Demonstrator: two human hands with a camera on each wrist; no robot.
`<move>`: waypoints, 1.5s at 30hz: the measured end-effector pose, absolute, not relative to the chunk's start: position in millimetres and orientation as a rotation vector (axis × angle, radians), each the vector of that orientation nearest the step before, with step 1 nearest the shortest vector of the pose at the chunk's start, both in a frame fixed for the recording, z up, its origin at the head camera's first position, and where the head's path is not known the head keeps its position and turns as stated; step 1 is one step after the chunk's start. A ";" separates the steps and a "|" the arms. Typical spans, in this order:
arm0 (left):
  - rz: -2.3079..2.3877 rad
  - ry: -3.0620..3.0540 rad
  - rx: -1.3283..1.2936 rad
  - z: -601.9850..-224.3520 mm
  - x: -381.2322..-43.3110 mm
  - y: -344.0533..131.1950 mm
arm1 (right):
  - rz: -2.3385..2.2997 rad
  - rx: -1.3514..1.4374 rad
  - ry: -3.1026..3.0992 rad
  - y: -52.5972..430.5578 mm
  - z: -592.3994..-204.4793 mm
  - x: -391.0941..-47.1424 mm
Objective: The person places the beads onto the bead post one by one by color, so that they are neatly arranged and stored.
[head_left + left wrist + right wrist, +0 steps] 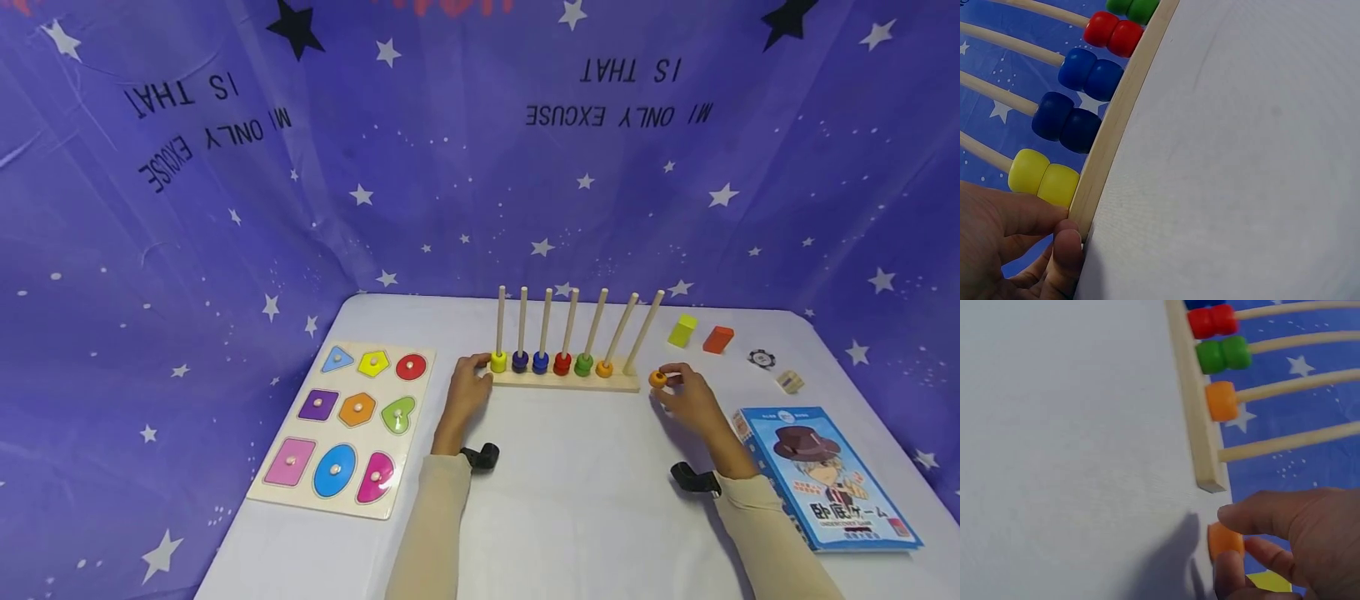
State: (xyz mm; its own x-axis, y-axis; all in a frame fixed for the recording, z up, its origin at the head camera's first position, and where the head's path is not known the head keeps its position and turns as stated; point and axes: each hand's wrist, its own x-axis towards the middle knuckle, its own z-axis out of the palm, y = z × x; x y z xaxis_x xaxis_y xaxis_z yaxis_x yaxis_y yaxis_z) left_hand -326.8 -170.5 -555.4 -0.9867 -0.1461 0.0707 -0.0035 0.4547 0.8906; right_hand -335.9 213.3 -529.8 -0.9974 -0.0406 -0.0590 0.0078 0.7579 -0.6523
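A wooden bead stand (564,381) with several upright pegs stands toward the back of the table. Its pegs carry paired yellow, dark blue, blue, red and green beads, then one orange bead (1221,400); the rightmost peg (1291,445) is bare. My left hand (468,390) grips the stand's left end, thumb and fingers at the base beside the yellow beads (1044,177). Just off the right end, my right hand (686,400) pinches a loose orange bead (657,379) between thumb and fingers. The right wrist view shows that bead (1225,541) apart from the base.
On the left lies a shape puzzle board (330,422). Behind the right hand are a yellow-green block (682,331), an orange-red block (718,339), a round chip (761,358) and a small wooden piece (790,382). A blue game box (831,479) lies beside the right forearm.
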 end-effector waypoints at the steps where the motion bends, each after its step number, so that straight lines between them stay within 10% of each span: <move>1: -1.572 -2.560 0.136 -556.3 -325.8 -170.0 | -1.060 -0.022 2.883 212.5 -532.6 -336.2; 15: -1.563 -2.552 0.130 -558.3 -324.1 -167.9 | -1.060 0.100 2.974 211.6 -535.1 -331.0; 32: -1.566 -2.530 0.123 -547.4 -326.8 -174.3 | -1.355 -0.133 3.252 176.6 -375.7 -317.8; 45: -1.591 -2.530 0.100 -552.8 -326.2 -169.6 | -1.330 -0.338 3.144 140.7 -364.1 -331.4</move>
